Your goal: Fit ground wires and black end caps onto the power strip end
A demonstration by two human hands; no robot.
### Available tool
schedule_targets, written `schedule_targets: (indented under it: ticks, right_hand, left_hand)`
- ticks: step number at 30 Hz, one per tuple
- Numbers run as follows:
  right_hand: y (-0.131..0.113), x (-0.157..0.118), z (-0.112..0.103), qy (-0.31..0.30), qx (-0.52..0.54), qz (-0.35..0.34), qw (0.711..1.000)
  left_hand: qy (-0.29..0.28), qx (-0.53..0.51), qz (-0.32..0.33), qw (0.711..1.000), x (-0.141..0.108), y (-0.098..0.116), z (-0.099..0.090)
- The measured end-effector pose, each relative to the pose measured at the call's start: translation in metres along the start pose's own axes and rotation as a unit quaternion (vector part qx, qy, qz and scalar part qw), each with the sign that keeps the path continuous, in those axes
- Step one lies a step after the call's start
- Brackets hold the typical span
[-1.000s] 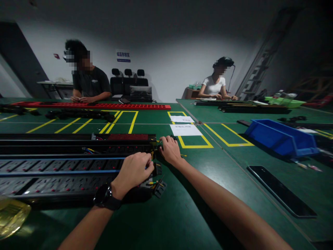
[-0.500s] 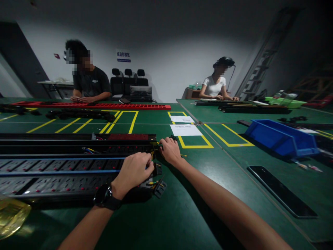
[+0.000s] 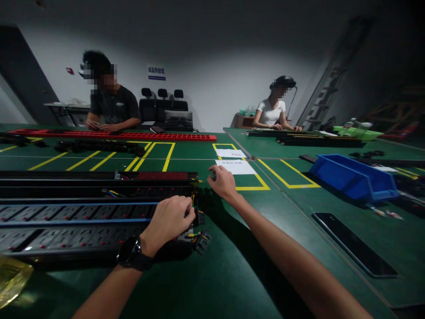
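Observation:
My left hand (image 3: 172, 218), with a black watch (image 3: 131, 253) on the wrist, lies over the right end of a blue-edged power strip (image 3: 79, 214). Its fingers are curled downward and what they grip is hidden. Just past the strips' ends my right hand (image 3: 223, 180) is held in the air, fingers bent but apart, with nothing visible in them. A yellow-tipped wire (image 3: 199, 180) pokes out of the rear black housing, left of those fingers. Nearer to me, a black end cap (image 3: 202, 242) hangs beside a yellow-green wire (image 3: 193, 235) at the front strip's (image 3: 66, 239) end.
A blue bin (image 3: 355, 177) and a dark phone (image 3: 353, 243) lie to the right. White paper sheets (image 3: 235, 167) are within yellow tape lines. Across the table sit two people, one behind a long red frame (image 3: 186, 137). A yellow transparent object (image 3: 13, 281) is at lower left.
My right hand has moved off the rear strip's end, slightly right and up, and its fingers have parted. My left hand stays at the strip. The view has shifted slightly.

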State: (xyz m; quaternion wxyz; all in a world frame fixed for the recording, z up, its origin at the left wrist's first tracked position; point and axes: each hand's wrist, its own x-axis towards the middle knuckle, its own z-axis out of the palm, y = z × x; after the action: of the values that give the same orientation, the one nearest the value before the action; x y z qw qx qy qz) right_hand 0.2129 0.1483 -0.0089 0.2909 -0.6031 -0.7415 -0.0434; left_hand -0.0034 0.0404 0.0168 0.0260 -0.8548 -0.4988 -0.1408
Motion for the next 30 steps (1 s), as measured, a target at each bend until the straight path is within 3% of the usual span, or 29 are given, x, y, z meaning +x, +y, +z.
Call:
schedule_targets:
  ticks: [2,5,9,11,17,23,26,30]
  right_hand:
    - [0.011,0.012,-0.017,-0.046,0.016,-0.008,0.999]
    - [0.029,0.021,-0.034,-0.182,0.011,-0.060,0.981]
    - [0.047,0.017,-0.030,-0.308,0.005,-0.084,0.948]
    - [0.050,0.013,-0.022,-0.338,0.005,-0.084,0.937]
    - [0.045,0.009,-0.006,-0.299,0.068,-0.095,0.947]
    - [0.032,0.009,0.006,-0.184,0.170,-0.094,0.964]
    - [0.026,0.004,0.019,-0.142,0.250,-0.085,0.954]
    - [0.018,-0.003,0.031,-0.138,0.297,-0.095,0.940]
  left_hand:
    - [-0.002,0.001,0.001,1.000,0.000,0.000,-0.001]
    - [0.002,0.002,0.008,1.000,0.000,0.000,-0.001]
    - [0.009,0.002,0.010,1.000,-0.001,-0.001,0.001]
    - [0.008,0.001,0.008,1.000,0.000,-0.001,0.001]
    - [0.012,-0.005,0.010,1.000,0.000,-0.001,0.001]
    - [0.008,0.001,0.005,1.000,-0.001,0.000,0.001]
    - [0.005,-0.001,0.006,1.000,-0.001,0.000,0.000]
    - [0.006,-0.004,0.000,1.000,0.000,0.000,0.000]
